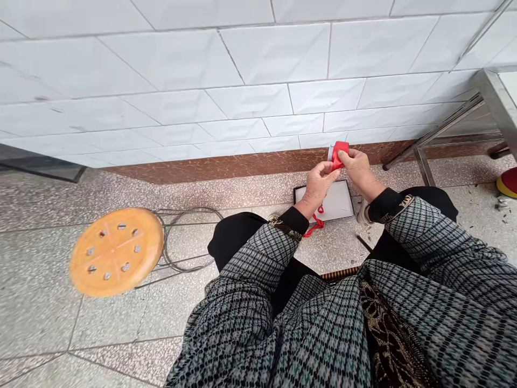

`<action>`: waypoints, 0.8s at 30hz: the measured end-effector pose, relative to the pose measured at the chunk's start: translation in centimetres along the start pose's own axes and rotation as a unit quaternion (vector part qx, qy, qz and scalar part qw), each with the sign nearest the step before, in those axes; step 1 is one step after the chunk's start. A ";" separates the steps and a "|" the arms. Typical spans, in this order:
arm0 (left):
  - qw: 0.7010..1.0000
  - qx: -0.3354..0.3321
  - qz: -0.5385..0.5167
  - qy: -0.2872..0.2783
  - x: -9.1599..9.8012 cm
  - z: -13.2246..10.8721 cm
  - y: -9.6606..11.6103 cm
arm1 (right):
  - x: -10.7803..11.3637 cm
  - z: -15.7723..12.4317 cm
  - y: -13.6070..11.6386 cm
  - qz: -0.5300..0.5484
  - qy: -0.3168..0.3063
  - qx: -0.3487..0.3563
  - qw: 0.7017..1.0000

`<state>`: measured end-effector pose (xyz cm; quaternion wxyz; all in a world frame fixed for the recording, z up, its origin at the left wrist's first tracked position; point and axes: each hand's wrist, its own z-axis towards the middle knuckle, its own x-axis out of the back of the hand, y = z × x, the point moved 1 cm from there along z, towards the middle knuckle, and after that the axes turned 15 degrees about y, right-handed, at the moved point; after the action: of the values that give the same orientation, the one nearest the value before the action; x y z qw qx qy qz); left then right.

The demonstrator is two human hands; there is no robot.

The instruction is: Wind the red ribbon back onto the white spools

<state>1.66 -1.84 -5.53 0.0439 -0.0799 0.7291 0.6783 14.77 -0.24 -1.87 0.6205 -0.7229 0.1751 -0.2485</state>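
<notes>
Both hands meet in front of me above my knees, close to the tiled wall. My right hand [357, 168] is closed on a small red object [340, 150] with a white edge, held by its top. My left hand [320, 182] pinches the same object from the lower left. A red cord [315, 225] hangs down below my left wrist. Under the hands a white board with a dark frame [338, 203] lies flat on the floor. My sleeves are checked grey with black cuffs.
An orange round stool [116, 251] with a wire frame stands on the speckled floor to my left. A metal table leg and frame [427, 144] rise at the right. A red and yellow object [508, 182] sits at the far right edge.
</notes>
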 end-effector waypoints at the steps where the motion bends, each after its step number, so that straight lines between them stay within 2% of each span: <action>1: 1.000 -0.022 0.015 0.016 0.0 0.1 0.0 | -0.1 -0.1 0.1 -0.004 -0.006 0.003 1.000; 4: 0.996 -0.053 0.058 0.050 0.3 0.3 0.0 | -0.4 -0.3 0.4 -0.009 -0.019 -0.001 1.000; 6: 0.996 -0.044 0.069 0.045 0.4 0.3 0.2 | -0.5 -0.3 0.5 -0.009 -0.020 -0.014 1.000; 10: 0.998 0.028 0.031 -0.040 0.5 0.1 0.1 | -0.5 -0.1 0.3 0.010 -0.014 -0.072 0.997; 13: 0.989 0.095 -0.029 -0.110 0.4 -0.5 -0.1 | -0.4 0.1 0.3 0.029 -0.004 -0.127 0.991; 17: 0.967 0.169 -0.113 -0.154 0.2 -2.9 0.1 | 0.1 0.7 0.7 0.052 0.020 -0.189 0.980; 21: 0.948 0.225 -0.167 -0.151 0.1 -6.6 0.0 | 0.9 1.8 1.3 0.056 0.034 -0.214 0.975; 24: 0.948 0.231 -0.174 -0.135 0.5 -8.6 -1.0 | 1.4 2.4 1.5 0.067 0.047 -0.218 0.973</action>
<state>1.71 -10.52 -5.96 0.2764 -0.1008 0.8279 0.4776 17.36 0.70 -3.38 0.4545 -0.8146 0.3024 -0.1962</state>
